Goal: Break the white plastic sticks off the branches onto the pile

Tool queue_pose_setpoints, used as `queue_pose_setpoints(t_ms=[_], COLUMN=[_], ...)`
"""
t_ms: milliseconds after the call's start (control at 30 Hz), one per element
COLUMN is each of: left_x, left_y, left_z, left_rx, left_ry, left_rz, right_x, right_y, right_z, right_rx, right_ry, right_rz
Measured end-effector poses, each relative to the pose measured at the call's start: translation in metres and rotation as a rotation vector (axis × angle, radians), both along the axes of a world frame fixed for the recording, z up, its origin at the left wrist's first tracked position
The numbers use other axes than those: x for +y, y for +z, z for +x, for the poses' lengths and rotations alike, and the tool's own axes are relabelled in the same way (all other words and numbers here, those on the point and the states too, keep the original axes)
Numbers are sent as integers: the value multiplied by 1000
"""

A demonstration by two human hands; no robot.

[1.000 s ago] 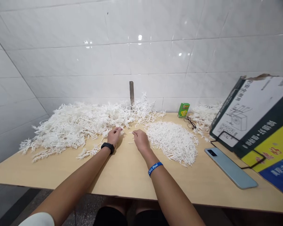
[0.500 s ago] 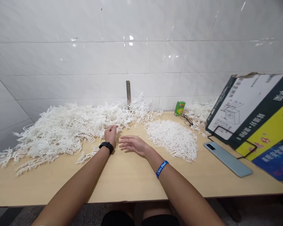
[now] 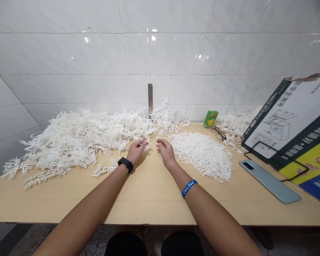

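Note:
My left hand (image 3: 136,152), with a black watch on the wrist, is closed in a pinch at the front of a large heap of white branched plastic strands (image 3: 77,138). A white branched strand (image 3: 148,139) shows at its fingertips. Across a small gap, my right hand (image 3: 166,153) has its fingers curled in toward the thumb; what they hold, if anything, is too small to make out. Beside the right hand lies a pile of short loose white plastic pieces (image 3: 202,154). A few separate strands (image 3: 104,170) rest near my left wrist.
At the back right stand a small green box (image 3: 210,119) and black-framed glasses (image 3: 219,133), near another white heap (image 3: 236,124). A phone (image 3: 269,181) lies before a large printed carton (image 3: 280,124). A metal bracket (image 3: 150,97) rises against the tiled wall.
My right hand has gone from outstretched fingers to curled ones and moved forward, its fingertips facing my left hand. The left hand stays pinched. The view has tipped and shifted slightly.

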State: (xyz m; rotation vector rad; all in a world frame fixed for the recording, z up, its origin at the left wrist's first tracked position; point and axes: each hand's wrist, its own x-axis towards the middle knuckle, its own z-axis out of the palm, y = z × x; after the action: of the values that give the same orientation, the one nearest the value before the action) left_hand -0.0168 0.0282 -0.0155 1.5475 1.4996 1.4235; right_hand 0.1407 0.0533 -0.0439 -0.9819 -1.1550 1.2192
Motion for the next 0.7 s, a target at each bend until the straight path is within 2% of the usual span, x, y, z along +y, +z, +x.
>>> queue_pose_setpoints(t_ms=[167, 433, 533, 700], left_x=[-3, -2, 0, 1], left_y=[2, -2, -5, -7], left_z=[4, 4, 3, 3], left_rx=[81, 203, 170, 74], left_ry=[-94, -197, -199, -165], left_rz=[-14, 2, -3, -46], right_x=[-8, -14, -15, -17], right_y=[-1, 7, 9, 13], right_z=[-7, 1, 2, 3], right_rx=[-166, -491, -549, -586], right_ry=[91, -20, -24, 98], right_rz=[88, 221, 226, 248])
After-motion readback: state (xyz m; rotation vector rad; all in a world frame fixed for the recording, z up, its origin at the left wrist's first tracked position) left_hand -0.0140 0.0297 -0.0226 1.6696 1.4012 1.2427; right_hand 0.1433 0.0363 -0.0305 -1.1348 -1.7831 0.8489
